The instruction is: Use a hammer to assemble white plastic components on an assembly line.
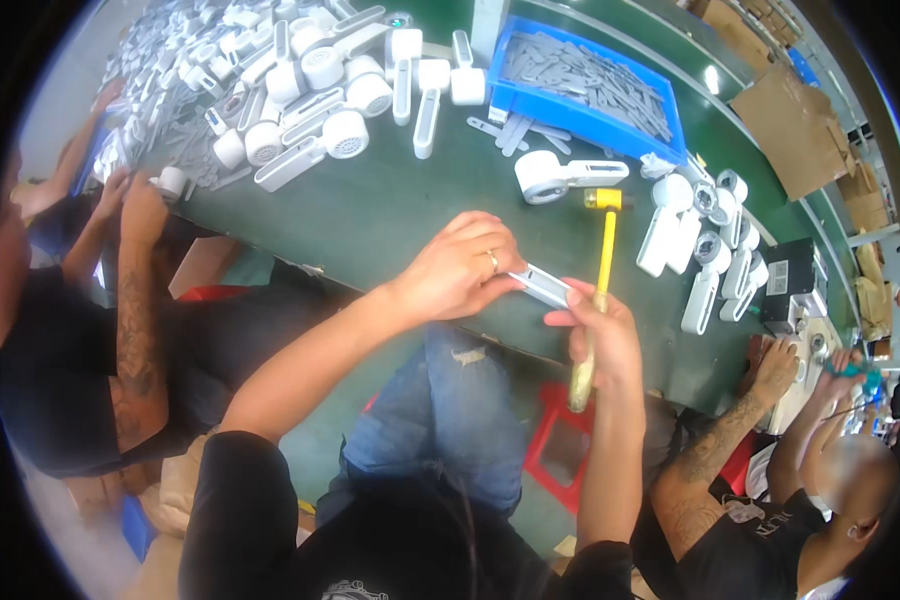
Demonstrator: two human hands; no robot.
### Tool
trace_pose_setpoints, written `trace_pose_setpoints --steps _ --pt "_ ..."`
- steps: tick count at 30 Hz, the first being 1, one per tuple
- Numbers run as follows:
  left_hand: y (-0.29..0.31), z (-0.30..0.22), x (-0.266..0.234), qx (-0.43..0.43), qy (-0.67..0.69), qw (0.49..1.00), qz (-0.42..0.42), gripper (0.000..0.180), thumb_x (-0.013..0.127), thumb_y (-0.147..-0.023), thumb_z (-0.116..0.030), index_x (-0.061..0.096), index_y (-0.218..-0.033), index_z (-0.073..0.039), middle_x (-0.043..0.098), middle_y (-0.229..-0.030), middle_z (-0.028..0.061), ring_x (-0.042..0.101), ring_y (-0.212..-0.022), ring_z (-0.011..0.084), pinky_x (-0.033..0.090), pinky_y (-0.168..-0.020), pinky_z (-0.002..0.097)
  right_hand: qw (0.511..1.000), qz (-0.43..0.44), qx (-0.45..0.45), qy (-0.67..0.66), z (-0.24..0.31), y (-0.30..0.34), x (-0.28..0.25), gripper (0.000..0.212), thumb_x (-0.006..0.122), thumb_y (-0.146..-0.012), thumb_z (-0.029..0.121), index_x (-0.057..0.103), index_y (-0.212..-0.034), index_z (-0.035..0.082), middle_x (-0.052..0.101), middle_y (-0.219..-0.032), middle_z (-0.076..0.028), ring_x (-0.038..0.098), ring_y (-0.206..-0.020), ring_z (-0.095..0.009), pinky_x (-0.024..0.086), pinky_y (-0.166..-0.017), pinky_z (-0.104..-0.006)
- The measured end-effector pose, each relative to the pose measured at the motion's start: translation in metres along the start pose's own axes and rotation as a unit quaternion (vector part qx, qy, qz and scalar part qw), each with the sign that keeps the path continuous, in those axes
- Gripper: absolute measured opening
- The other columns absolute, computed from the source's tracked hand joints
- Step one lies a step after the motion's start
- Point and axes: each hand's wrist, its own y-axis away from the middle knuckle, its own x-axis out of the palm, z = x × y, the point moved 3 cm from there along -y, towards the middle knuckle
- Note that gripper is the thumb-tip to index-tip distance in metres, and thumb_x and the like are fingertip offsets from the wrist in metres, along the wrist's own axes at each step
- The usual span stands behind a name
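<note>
In front of me a white handheld device with a grey strip along its handle is held between both hands. My left hand is closed over its far-left end, which the fingers hide. My right hand pinches the other end with thumb and fingers. The same hand also grips a yellow hammer, its shaft tilted and its head up over the table. Just beyond lies another white device with a round head. Several loose grey strips lie past it.
A blue bin full of grey strips stands at the back of the green table. White devices pile up at the left; several more lie right. Co-workers' arms show on both sides. A red stool is below.
</note>
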Motion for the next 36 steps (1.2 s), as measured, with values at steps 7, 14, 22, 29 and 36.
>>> trace_pose_setpoints --steps 7,14,22,29,36 --pt "-0.019 -0.017 -0.005 0.069 -0.137 0.988 0.028 0.035 0.083 -0.088 -0.026 0.081 -0.123 -0.026 0.077 -0.108 0.0023 0.072 -0.109 0.0212 0.043 -0.123 0.0505 1.0 0.005 -0.005 0.024 -0.005 -0.006 0.0 0.039 0.071 -0.105 0.02 0.065 -0.136 -0.003 0.076 -0.084 -0.014 0.048 -0.044 -0.009 0.035 -0.04 -0.025" --pt "-0.015 -0.022 0.004 0.082 -0.1 0.981 0.144 0.015 0.078 -0.09 -0.022 0.086 -0.103 -0.022 0.077 -0.092 0.0012 0.075 -0.088 0.018 0.043 -0.124 0.0526 1.0 -0.01 -0.008 0.014 -0.018 0.01 0.01 0.032 0.071 -0.105 0.017 0.068 -0.13 -0.004 0.075 -0.08 -0.014 0.052 -0.045 -0.009 0.037 -0.039 -0.0262" --pt "-0.005 -0.034 -0.001 0.095 -0.106 0.985 0.097 0.014 0.083 -0.089 -0.019 0.086 -0.103 -0.02 0.075 -0.088 -0.0003 0.073 -0.086 0.0168 0.041 -0.124 0.0533 0.987 -0.066 -0.118 0.087 -0.019 0.071 0.014 0.047 0.056 -0.114 0.025 0.051 -0.153 0.001 0.055 -0.07 0.001 0.046 -0.049 -0.006 0.037 -0.044 -0.025" --pt "-0.002 -0.035 -0.007 0.089 -0.107 0.985 0.101 0.016 0.082 -0.089 -0.02 0.086 -0.105 -0.021 0.076 -0.089 -0.0006 0.073 -0.086 0.0165 0.041 -0.124 0.0526 0.931 -0.096 -0.134 0.327 -0.038 0.161 0.007 0.052 0.041 -0.117 0.02 0.037 -0.167 0.007 0.056 -0.068 -0.005 0.058 -0.058 -0.013 0.048 -0.055 -0.0324" --pt "-0.004 -0.034 -0.003 0.091 -0.103 0.986 0.089 0.013 0.076 -0.094 -0.021 0.086 -0.102 -0.02 0.071 -0.079 -0.0006 0.071 -0.081 0.0175 0.041 -0.124 0.0504 0.89 -0.107 -0.166 0.411 -0.057 0.153 0.011 0.053 0.046 -0.113 0.016 0.039 -0.165 0.005 0.061 -0.074 -0.018 0.065 -0.062 -0.029 0.051 -0.063 -0.0408"
